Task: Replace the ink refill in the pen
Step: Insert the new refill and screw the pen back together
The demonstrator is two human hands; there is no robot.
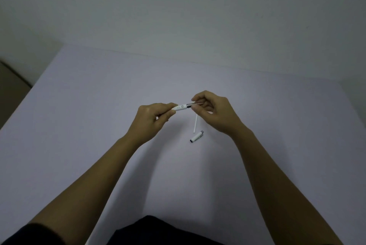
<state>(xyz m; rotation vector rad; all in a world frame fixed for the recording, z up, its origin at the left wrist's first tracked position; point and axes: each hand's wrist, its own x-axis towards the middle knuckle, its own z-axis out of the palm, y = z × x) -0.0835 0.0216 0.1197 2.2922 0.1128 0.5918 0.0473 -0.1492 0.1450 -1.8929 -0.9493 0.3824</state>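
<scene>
I hold a white pen barrel (180,107) level above the table, my left hand (153,118) wrapped around its left end. My right hand (213,111) pinches the grey front section (195,104) at the barrel's right end between thumb and fingers. The two parts meet at a dark ring. A thin white refill (195,125) lies on the table just below my right hand, pointing toward me. The white pen cap (196,137) with a grey tip lies a little nearer, to the right of the refill's lower end.
The pale lilac table (99,126) spreads wide around my hands and ends against a grey-white wall (178,17) at the back. Its left edge drops to a dark floor (11,84). My dark clothing (158,229) shows at the near edge.
</scene>
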